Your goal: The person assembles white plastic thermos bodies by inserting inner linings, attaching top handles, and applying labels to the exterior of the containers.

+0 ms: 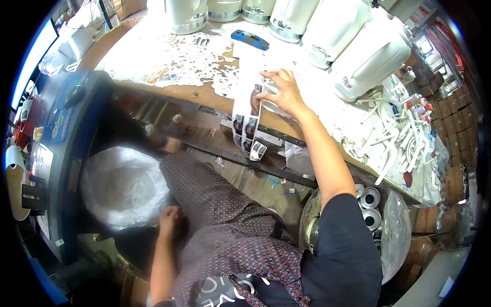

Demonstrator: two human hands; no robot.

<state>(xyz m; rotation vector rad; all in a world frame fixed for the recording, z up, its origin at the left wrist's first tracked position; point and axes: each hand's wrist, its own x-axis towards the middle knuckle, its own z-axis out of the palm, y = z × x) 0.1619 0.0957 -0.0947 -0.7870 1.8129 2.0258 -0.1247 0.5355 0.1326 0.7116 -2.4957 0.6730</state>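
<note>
A strip of printed labels [239, 123] lies on the workbench and hangs over its front edge, the lower end curling up. My right hand [285, 94] reaches over the strip with thumb and forefinger apart. Its thumb tip is at a dark label near the top of the strip; whether it presses on the label I cannot tell. Down by my left thigh, my left hand [171, 220] rests with curled fingers, and nothing shows in it. Beyond the strip lies a blue utility knife [249, 40].
White kettle-like bodies [368, 56] with silver bands line the back of the bench [204, 91]. White curved handles [396, 135] are heaped at right. A white-lined bin [125, 187] and a blue machine [76, 117] stand at left. Round parts [372, 219] fill a bag at lower right.
</note>
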